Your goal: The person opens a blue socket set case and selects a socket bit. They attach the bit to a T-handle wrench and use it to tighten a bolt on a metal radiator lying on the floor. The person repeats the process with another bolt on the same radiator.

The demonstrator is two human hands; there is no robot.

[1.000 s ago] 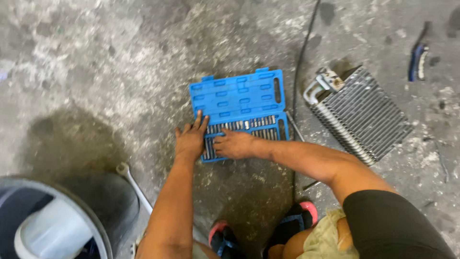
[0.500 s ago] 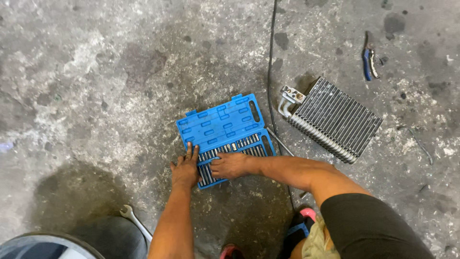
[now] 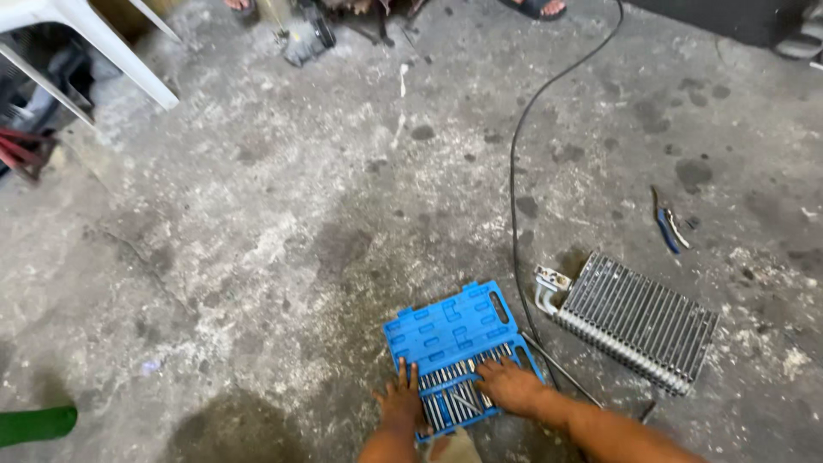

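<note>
Both forearms run off the bottom edge. The right hand (image 3: 511,384) covers part of the bits in the blue case (image 3: 454,351), which are too small to identify. Someone's sandalled foot (image 3: 536,7) is cropped at the top edge.

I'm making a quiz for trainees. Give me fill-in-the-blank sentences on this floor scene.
1. Both hands rest on metal bits in an open ____ case.
2. The finned metal coil lies to the ____ of the case.
3. A black ____ runs across the floor past the coil.

Missing words: blue; right; cable
</note>
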